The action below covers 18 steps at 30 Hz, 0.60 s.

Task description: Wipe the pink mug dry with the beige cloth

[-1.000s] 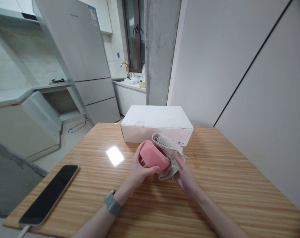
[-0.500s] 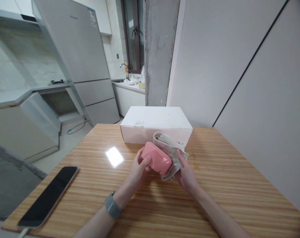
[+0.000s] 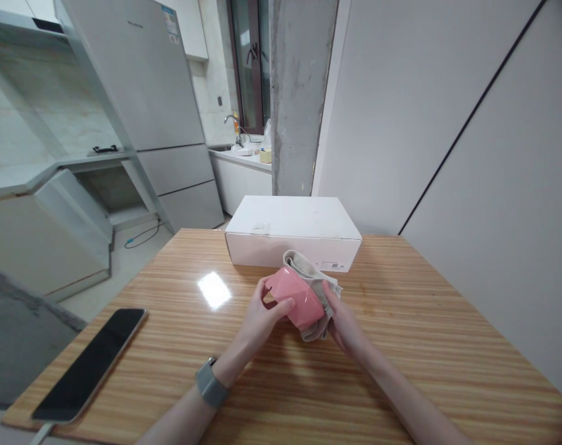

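Note:
My left hand grips a glossy pink plastic case with angular faces, the thumb lying across its near side and the fingers behind it. A folded grey cloth is pressed against the case's right side. My right hand is closed around that cloth, its thumb on top and its other fingers mostly hidden underneath. Both things are held above the wooden table. What the case is for, and whether it contains anything, cannot be made out.
Behind my hands a white cardboard box stands on the table. A dark-screened phone with a white cable lies at the left edge. Beyond the table are a fridge and a concrete pillar.
The pink case has turned in my left hand, and the left thumb has slid further across it. My right hand and the cloth have shifted slightly left, closer against the case.

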### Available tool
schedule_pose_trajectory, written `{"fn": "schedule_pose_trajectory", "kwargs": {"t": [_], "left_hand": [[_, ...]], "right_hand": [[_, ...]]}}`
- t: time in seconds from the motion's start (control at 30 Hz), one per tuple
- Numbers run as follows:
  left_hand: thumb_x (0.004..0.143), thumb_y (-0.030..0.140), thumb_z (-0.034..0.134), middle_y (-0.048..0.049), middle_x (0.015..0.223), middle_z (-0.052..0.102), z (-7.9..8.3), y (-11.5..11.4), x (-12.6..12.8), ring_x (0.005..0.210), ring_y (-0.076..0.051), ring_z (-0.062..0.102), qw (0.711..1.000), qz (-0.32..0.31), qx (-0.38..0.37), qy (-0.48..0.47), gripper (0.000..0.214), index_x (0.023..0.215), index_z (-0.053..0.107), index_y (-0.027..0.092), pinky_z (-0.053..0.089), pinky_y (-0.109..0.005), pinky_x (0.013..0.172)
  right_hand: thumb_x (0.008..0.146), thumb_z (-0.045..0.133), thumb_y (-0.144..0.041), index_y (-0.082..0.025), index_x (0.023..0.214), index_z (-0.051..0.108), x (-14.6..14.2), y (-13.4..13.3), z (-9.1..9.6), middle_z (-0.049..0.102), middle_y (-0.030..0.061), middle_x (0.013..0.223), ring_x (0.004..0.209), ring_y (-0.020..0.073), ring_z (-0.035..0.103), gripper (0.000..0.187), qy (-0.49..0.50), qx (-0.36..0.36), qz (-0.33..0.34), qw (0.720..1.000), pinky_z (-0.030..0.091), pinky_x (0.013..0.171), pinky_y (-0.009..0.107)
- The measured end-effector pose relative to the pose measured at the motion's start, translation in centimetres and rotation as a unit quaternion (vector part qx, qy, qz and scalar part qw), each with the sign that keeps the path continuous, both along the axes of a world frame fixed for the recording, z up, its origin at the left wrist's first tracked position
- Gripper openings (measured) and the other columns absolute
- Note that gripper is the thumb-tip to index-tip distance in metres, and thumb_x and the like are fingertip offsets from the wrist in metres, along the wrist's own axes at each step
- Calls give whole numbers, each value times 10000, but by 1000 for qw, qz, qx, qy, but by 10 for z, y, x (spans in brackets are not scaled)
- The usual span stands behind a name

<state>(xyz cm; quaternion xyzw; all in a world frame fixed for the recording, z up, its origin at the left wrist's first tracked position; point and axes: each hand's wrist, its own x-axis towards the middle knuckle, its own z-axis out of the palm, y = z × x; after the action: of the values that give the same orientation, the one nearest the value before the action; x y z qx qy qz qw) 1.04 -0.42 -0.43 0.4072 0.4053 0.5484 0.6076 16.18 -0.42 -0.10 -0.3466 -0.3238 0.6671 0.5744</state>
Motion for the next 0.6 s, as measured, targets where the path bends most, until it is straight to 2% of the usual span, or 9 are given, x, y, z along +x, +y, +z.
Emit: {"fn": "schedule_pose_trajectory", "kwargs": {"t": [0.07, 0.2, 0.37, 0.43, 0.5, 0.53, 0.6], "left_hand": [[584, 361, 814, -96, 1122, 619, 0, 2, -1, 819, -202, 648, 1000, 16, 4, 19, 599, 1084, 539, 179, 523, -264, 622], [577, 304, 827, -95, 1056, 641, 2, 4, -2, 931, -234, 639, 997, 52, 31, 49, 636, 1116, 518, 168, 513, -318, 786], [584, 314, 833, -87, 1143, 609, 2, 4, -1, 967, -234, 629, 998, 52, 40, 21, 691, 1173, 487, 211, 508, -323, 807], [672, 416, 770, -84, 1177, 592, 0, 4, -1, 966, -218, 628, 999, 28, 30, -16, 639, 1207, 479, 222, 508, -316, 807], [791, 502, 638, -72, 1161, 601, -2, 5, -1, 937, -190, 636, 999, 0, 11, -53, 544, 1235, 472, 235, 507, -309, 808], [827, 512, 592, -63, 1141, 612, -3, 5, -2, 929, -177, 637, 998, -8, 6, -65, 506, 1238, 473, 242, 505, -306, 816], [821, 478, 625, -45, 1103, 635, -6, 7, -3, 929, -161, 637, 997, -5, 3, -72, 490, 1235, 484, 258, 499, -294, 835]], "right_hand": [[717, 716, -538, -231, 924, 755, -1, -2, 2, 763, 32, 990, 1074, 269, 652, 372, 19, -10, 5, 1000, 461, 1004, 376], [749, 677, -534, -230, 993, 734, -2, -4, 6, 752, 37, 1040, 1110, 286, 630, 394, 62, -31, 4, 998, 485, 974, 427], [775, 644, -523, -229, 1032, 716, -2, -4, 8, 740, 49, 1080, 1172, 291, 590, 397, 103, -31, -21, 994, 497, 958, 438], [770, 650, -517, -229, 1031, 717, 0, -4, 9, 740, 51, 1077, 1169, 293, 593, 394, 102, -30, -32, 994, 509, 945, 438], [762, 663, -510, -229, 1022, 721, 2, -3, 9, 740, 47, 1078, 1157, 291, 603, 387, 98, -30, -44, 994, 519, 936, 429], [755, 672, -508, -231, 1017, 723, 3, -3, 9, 739, 43, 1082, 1152, 287, 607, 384, 97, -30, -51, 994, 520, 936, 419], [728, 701, -510, -235, 996, 730, 4, -3, 7, 741, 33, 1076, 1147, 283, 610, 385, 96, -29, -64, 993, 517, 943, 399]]}}
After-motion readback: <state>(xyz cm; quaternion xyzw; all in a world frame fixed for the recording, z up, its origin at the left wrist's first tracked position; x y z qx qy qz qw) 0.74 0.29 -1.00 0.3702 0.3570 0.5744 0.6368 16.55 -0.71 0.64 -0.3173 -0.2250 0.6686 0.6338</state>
